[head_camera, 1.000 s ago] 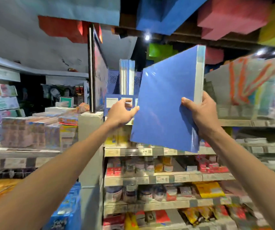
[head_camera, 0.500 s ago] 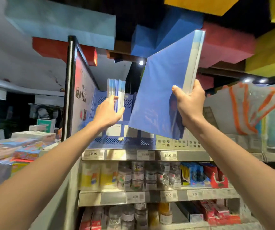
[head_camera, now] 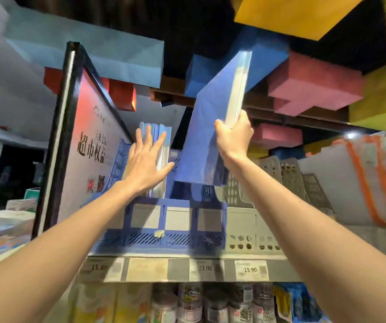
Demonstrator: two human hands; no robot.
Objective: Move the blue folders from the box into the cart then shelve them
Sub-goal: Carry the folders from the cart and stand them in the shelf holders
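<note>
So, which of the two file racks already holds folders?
The blue rack: folders stand in its left slot, where the left hand touches them. The grey rack beside it shows none.

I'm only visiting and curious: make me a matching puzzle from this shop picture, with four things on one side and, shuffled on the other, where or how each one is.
Things
1. left hand
2. right hand
3. grey rack
4. framed sign

Place or state
A. grips the raised blue folder
B. stands at the left end of the shelf
C. lies flat against the shelved folders
D. sits right of the blue rack

Pairs: 1-C, 2-A, 3-D, 4-B
</note>
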